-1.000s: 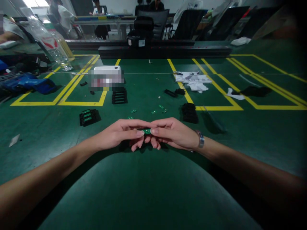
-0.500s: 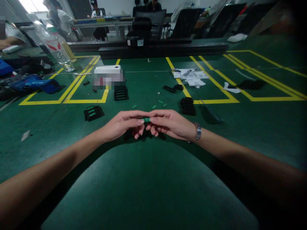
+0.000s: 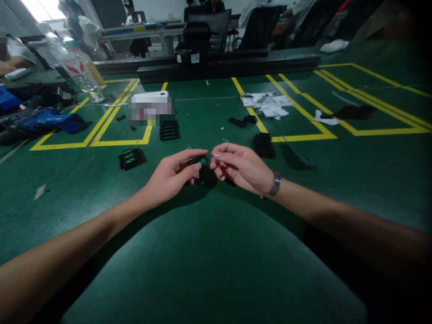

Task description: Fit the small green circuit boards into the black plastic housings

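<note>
My left hand (image 3: 170, 174) and my right hand (image 3: 241, 165) meet over the green table mat (image 3: 209, 252), fingertips a small gap apart. The left thumb and forefinger pinch a thin dark part with a small green circuit board (image 3: 201, 159) at its tip. My right hand's fingers are curled in a pinch right beside that board; what they hold, if anything, is hidden. A dark piece (image 3: 206, 176) lies on the mat just under the fingers. A metal watch is on the right wrist.
A black tray with green boards (image 3: 131, 158) lies to the left, another black tray (image 3: 169, 130) behind, a black stack (image 3: 263, 145) to the right. Further back are a white box (image 3: 150, 104), papers (image 3: 267, 100), a plastic bottle (image 3: 79, 72), blue items (image 3: 50, 120). People sit at far desks.
Both hands moved away from me and parted a little. Earlier both pinched the green board together; now it stays with the left fingers and the right fingertips stand just off it.
</note>
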A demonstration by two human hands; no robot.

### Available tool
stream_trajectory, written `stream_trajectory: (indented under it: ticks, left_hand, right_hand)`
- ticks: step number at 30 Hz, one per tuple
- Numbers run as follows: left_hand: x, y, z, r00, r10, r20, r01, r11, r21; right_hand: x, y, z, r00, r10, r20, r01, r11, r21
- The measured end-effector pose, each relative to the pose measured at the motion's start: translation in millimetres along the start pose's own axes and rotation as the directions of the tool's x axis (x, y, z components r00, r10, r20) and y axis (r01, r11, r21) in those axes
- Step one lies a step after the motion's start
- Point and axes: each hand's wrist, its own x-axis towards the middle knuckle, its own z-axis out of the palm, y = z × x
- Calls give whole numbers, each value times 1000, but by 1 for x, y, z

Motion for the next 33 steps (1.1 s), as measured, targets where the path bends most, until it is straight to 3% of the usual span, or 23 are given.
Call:
stream_trajectory:
  ticks: [3, 17, 33]
  left_hand:
    - [2, -1, 0, 999, -10, -35, 10, 1000, 18]
    - [1, -8, -2, 1000, 3, 27, -7, 990, 143]
    - [2, -5, -1, 997, 20, 76, -31, 989, 143]
  right_hand:
    - [0, 1, 0, 1000, -3, -14, 3, 1000, -20]
    - [-1, 2, -1, 998, 37, 49, -31, 992, -124]
    - [1, 4, -3, 998, 26, 50, -19, 991, -134]
